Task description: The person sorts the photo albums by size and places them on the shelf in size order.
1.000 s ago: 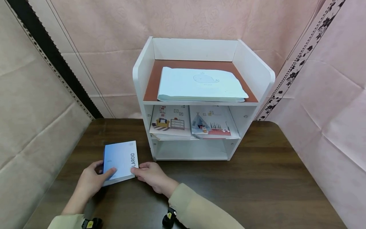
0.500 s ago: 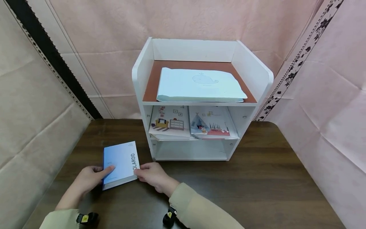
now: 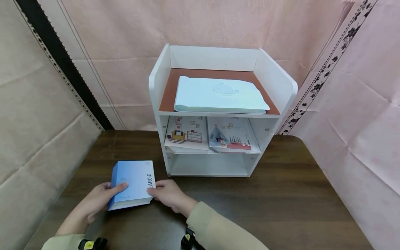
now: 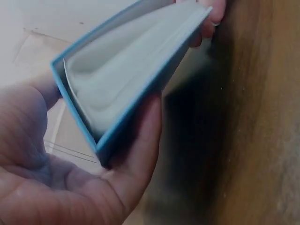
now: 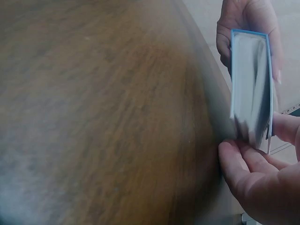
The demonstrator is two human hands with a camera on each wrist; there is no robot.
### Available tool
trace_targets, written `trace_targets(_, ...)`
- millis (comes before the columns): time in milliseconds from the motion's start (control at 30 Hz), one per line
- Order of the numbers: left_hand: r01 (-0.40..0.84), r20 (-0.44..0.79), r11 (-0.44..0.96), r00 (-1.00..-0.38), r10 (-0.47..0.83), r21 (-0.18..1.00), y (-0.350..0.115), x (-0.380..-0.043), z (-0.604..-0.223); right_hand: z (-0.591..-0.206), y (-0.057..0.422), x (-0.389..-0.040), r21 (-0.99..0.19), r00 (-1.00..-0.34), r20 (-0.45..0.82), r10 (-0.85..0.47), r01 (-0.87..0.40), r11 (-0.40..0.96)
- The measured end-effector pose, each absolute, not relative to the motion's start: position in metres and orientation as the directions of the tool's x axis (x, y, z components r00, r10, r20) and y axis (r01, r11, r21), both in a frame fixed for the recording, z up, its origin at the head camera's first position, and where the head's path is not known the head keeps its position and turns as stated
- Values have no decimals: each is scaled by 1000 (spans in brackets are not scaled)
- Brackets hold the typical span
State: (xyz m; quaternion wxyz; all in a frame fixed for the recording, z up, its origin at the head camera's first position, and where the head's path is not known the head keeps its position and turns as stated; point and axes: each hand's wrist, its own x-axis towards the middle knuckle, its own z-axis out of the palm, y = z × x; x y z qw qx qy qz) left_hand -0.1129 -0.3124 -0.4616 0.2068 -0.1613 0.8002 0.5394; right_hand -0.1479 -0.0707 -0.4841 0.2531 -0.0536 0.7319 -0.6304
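A thick blue photo album (image 3: 134, 180), its cover lettered with "AROID", is held just over the table in the head view. My left hand (image 3: 98, 201) grips its spine side, thumb on the front cover and fingers beneath. At the opposite edge my right hand (image 3: 172, 196) pinches the album near its lower right corner, thumb on top. The left wrist view shows the album's pale pages (image 4: 126, 70) between the covers, end-on. In the right wrist view the pages (image 5: 248, 84) look slightly fanned, with the right fingers (image 5: 234, 164) by the opening edge.
A white shelf unit (image 3: 282, 90) stands at the back of the brown table (image 3: 281, 208). Its top carries a pale pad (image 3: 212, 93) with a whale drawing. Two illustrated booklets, the left one (image 3: 187, 133) and the right one (image 3: 231, 135), lie on the middle shelf. Pink cloth (image 3: 218, 21) hangs around.
The album has tilted and turned a little, showing more of its spine, and has shifted slightly right and down. Both hands keep hold of it.
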Motion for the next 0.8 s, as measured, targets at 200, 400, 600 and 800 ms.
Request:
trace_targets(200,-467,-501,229,-857,119,854,-319,-106,-465,-476,-61,-142,-962,-812,-267,-518,193,193)
trace_targets(400,-414,-455,191,-833,314,890,-322,-100,-466,-478,-47,-141,-963,-723,-267,-638,223,150)
trace_targets(600,-394,-451,219,-786,423,893,-313,-100,-467,-479,-24,-141,-958,-699,-288,-655,212,195)
trace_targets(800,-346,-376,163,-744,552,924,-302,-96,-471,-482,-5,-144,-959,-689,-281,-668,218,179)
